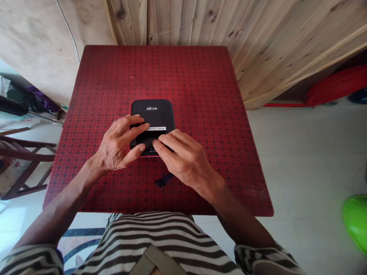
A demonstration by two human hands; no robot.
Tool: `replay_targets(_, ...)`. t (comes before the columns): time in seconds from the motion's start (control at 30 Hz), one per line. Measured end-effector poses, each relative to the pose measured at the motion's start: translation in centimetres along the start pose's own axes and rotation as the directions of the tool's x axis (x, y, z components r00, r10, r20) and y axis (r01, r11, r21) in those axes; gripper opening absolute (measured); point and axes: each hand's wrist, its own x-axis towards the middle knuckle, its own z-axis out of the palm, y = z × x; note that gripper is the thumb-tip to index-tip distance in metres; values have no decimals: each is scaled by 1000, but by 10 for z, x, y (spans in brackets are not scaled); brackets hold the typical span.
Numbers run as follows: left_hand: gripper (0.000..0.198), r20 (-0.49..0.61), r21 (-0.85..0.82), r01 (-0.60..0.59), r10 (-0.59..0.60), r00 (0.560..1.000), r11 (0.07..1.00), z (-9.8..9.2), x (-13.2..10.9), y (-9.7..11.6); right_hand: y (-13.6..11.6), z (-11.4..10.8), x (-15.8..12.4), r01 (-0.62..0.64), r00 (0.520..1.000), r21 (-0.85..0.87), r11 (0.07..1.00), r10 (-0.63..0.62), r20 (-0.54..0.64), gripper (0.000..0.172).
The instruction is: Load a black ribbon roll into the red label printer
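A black, flat device with rounded corners and a thin red rim lies face up or back up on the red table; which side shows I cannot tell. It bears pale lettering near its far end and a white barcode label. My left hand rests on its left side, fingers spread and thumb apart near the lower edge. My right hand is at the lower right part, thumb and fingers bent together against the device; what they pinch, if anything, is hidden. Close below lies a small dark strap-like piece, partly under my right hand.
The red patterned table stands against a wooden plank wall. A dark wooden chair is at the left, and a white cable hangs by the wall. On the right floor sits a bright green object.
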Motion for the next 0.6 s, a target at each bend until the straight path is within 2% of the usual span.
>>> replay_targets(0.17,81,-34,34,-52,53,998,998,10,-6,-7,0,-8,1,-24,1000,80,996,23,10,22)
replay_targets(0.3,82,-69,65,-85,90,994,994,17,-7,-10,-6,-28,24,13,999,166,986,-8,-32,29)
replay_targets(0.37,79,-110,74,-97,105,988,993,20,-9,-11,-7,-39,47,6,1000,150,989,-9,20,36)
replay_targets(0.43,79,-140,78,-94,105,985,993,22,-13,-10,-4,-50,74,-53,992,98,994,41,121,37)
replay_targets(0.5,82,-136,74,-87,96,986,993,23,-17,-10,6,-60,97,-165,971,28,986,157,178,29)
replay_targets(0.6,82,-123,34,-64,68,990,997,21,-12,-8,27,-70,109,-283,949,-24,959,284,135,23)
